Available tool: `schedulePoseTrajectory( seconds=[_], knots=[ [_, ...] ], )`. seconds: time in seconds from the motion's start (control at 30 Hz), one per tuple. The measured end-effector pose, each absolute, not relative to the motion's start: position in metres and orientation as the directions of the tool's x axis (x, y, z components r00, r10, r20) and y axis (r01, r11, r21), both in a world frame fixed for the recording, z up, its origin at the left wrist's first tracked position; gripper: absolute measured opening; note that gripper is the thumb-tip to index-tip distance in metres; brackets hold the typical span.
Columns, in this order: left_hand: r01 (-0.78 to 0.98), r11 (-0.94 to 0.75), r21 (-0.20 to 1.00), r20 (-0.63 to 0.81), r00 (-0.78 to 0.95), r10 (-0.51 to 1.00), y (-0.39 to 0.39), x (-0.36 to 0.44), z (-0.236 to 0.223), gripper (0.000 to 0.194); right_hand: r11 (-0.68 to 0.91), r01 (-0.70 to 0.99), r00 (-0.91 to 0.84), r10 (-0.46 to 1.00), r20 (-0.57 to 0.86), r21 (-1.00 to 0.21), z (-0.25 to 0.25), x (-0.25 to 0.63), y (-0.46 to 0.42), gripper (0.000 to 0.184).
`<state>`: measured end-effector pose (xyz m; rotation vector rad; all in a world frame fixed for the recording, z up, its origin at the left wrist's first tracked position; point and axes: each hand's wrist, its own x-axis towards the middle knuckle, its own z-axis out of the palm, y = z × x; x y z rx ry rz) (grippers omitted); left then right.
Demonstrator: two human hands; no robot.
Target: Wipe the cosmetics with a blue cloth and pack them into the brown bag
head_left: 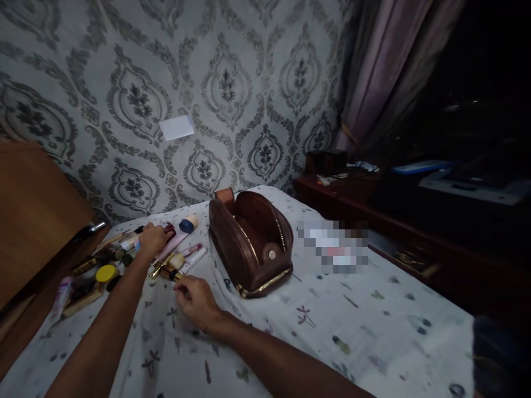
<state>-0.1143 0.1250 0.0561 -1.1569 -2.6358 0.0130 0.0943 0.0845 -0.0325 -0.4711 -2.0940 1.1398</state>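
We have the brown bag (pixel 244 249) standing upright on the patterned sheet (pixel 373 331), and we take it as the centre of our dial. Its top gapes wide, its gold zip parted along the rim, and a strap (pixel 225 197) sits at its 11 o'clock edge. At 9 o'clock from it, our left hand (pixel 153 239) reaches palm down among the small makeup things, with a dark red item (pixel 169 231) right beside its fingers; the fingertips are hidden, so we cannot tell whether they close on anything. At 8 o'clock, nearer to us, our right hand (pixel 197 298) has its fingers curled, the tips just beside a black-and-gold tube (pixel 169 274); we cannot tell whether they pinch it. Between the left hand and the bag we see a pink tube (pixel 173 244), and at 10 o'clock a round blue-and-beige pot (pixel 188 224). Farther out, between 8 and 9 o'clock, lie a yellow lid (pixel 107 273) and a white-and-purple tube (pixel 61 298). A blurred-out patch (pixel 334 246) lies on the sheet at 3 o'clock. Toward 2 o'clock stands a dark red table (pixel 307 185), and a white card (pixel 177 127) shows against the wallpaper (pixel 228 94) at 11 o'clock.
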Motion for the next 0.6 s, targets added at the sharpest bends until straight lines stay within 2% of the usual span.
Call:
schedulePoseTrajectory(
  seconds=[0.4,0.6],
  knots=[
    [0.799,0.585,-0.141,0.353,-0.512,0.783,0.096,-0.104,0.056,0.045,0.569,-0.014,-0.721,0.564,0.403,-0.822,-0.034,0.096,0.087,0.025],
    [0.892,0.42,-0.17,0.448,-0.309,0.839,0.047,-0.085,0.054,0.039,0.533,-0.044,-0.718,0.571,0.397,-0.845,-0.033,0.096,0.091,0.025]
  ],
)
